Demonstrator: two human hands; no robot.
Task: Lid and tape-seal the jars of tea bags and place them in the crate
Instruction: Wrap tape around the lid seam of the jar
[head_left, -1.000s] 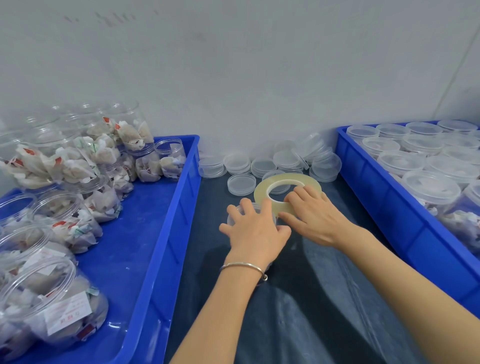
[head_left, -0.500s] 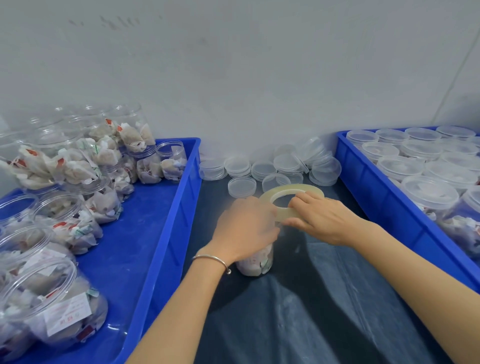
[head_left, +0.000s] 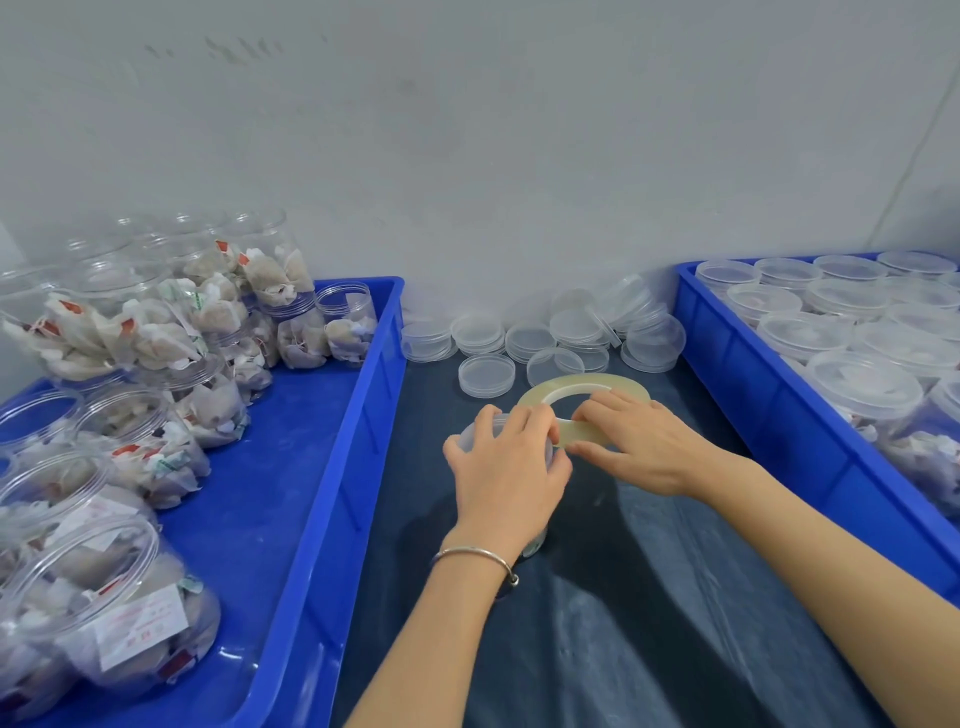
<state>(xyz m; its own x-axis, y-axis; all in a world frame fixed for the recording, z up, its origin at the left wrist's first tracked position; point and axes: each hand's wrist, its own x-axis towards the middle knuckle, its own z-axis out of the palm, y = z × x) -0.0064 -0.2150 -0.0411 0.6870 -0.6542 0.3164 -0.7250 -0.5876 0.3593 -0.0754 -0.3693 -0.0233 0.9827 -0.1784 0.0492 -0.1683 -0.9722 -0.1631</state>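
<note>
On the dark sheet in the middle stands a clear lidded jar (head_left: 535, 543), mostly hidden under my left hand (head_left: 506, 467), whose fingers curl over its lid from above. My right hand (head_left: 636, 444) grips a yellowish roll of tape (head_left: 582, 387) held flat against the jar's right side at lid height. A blue crate (head_left: 769, 395) on the right holds several lidded jars. Another blue crate (head_left: 332, 467) on the left holds several open jars of tea bags (head_left: 145, 447).
Several loose clear lids (head_left: 485, 374) lie in low stacks along the back, by the grey wall. The dark sheet (head_left: 623, 623) covers the table between the two crates. A thin bracelet circles my left wrist.
My left hand has swung back over the jar's lid from its left side, turning the jar. My right hand keeps the tape roll against the jar.
</note>
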